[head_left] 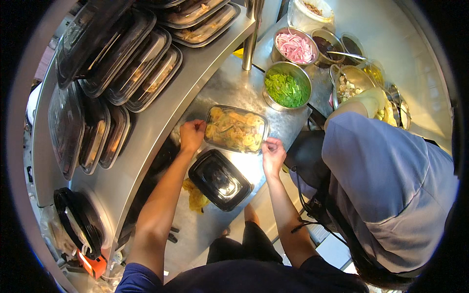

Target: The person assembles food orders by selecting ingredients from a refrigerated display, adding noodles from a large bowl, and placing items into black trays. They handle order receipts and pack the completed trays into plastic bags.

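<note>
A black food container point(236, 129) filled with yellowish food pieces sits on the steel counter, under what looks like a clear lid. My left hand point(192, 135) pinches its left edge, fingers curled. At its lower right corner, my right hand point(272, 153) grips the rim between thumb and fingers. Just nearer to me stands another black container point(220, 179), open, with light glaring off its bottom. A crumpled yellow cloth point(196, 198) lies partly beneath that one, close to my left forearm.
Stacks of lidded black containers point(141, 63) cover the raised steel shelf point(146, 132) on the left. Metal bowls of chopped greens point(287, 85) and sliced pink onion point(295, 46) stand at the back. A co-worker in a grey shirt point(386, 185) is close on my right, reaching toward the bowls.
</note>
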Motion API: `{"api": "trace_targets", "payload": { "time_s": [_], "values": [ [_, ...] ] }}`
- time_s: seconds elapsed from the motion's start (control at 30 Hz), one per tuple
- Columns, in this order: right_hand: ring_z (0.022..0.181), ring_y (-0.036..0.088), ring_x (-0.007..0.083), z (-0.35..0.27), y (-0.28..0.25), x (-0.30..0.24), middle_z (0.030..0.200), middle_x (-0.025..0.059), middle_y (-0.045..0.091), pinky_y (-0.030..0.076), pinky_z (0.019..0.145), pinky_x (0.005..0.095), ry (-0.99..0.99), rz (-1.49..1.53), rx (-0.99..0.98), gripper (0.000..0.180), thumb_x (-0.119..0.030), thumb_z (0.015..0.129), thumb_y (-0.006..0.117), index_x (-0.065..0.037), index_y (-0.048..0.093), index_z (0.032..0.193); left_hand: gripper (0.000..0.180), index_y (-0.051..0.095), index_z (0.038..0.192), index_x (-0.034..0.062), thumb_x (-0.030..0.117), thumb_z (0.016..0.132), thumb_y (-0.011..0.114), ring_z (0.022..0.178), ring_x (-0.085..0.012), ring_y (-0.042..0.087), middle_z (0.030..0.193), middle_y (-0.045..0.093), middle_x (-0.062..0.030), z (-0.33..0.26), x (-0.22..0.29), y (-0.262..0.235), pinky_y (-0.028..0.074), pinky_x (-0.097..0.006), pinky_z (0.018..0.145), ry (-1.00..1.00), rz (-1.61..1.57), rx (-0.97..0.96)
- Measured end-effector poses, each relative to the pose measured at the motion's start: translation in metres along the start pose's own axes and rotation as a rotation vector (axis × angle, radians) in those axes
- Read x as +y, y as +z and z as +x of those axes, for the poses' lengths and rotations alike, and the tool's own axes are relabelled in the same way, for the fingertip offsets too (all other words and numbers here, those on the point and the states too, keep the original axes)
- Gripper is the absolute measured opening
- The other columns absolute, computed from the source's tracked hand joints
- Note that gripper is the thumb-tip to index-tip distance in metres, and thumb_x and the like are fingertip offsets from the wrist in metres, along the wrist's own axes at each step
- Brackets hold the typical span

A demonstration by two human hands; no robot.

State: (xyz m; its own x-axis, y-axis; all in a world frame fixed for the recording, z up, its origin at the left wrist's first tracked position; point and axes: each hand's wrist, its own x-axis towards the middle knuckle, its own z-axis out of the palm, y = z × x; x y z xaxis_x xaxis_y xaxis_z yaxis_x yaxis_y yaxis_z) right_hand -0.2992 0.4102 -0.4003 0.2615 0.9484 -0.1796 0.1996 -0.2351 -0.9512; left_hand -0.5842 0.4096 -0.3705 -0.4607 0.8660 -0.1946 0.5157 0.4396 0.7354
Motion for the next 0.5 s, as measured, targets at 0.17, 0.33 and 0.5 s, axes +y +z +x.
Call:
{"api": "trace_targets", "payload": {
  "time_s": [0.17,0.33,0.5],
  "values": [
    [0.071,0.066,0.0173,0.014,0.004,-0.01,0.095,0.0102,0.069,0.055,0.068,0.033,-0.181,-0.186,-0.107,0.046,0.001,0.083,0.064,-0.003,0.064,0.13,0.021,0.071,0.108,-0.0021,0.015,0.096,0.066,0.078,-0.0267,0.07,0.088,0.074,-0.019,0.025,-0.024,0.018,0.054,-0.037,0.073,0.091,-0.015,-0.008],
    [0.07,0.061,0.0123,0.014,0.003,0.006,0.085,0.0052,0.063,0.052,0.068,0.0291,-0.07,-0.038,-0.155,0.043,0.002,0.085,0.062,-0.001,0.064,0.128,0.022,0.063,0.113,0.0021,0.018,0.1,0.057,0.085,-0.0436,0.068,0.09,0.069,-0.0259,0.029,-0.024,0.036,0.054,-0.046,0.075,0.151,0.113,0.028],
    [0.071,0.058,0.0072,0.026,-0.006,0.03,0.085,-0.0003,0.062,0.048,0.065,0.023,-0.02,0.203,-0.241,0.03,0.003,0.088,0.063,0.004,0.065,0.118,0.021,0.06,0.112,0.0018,0.02,0.102,0.053,0.095,-0.0466,0.064,0.098,0.067,-0.0269,0.025,-0.023,0.033,0.05,-0.049,0.081,0.123,-0.009,-0.05]
  ]
}}
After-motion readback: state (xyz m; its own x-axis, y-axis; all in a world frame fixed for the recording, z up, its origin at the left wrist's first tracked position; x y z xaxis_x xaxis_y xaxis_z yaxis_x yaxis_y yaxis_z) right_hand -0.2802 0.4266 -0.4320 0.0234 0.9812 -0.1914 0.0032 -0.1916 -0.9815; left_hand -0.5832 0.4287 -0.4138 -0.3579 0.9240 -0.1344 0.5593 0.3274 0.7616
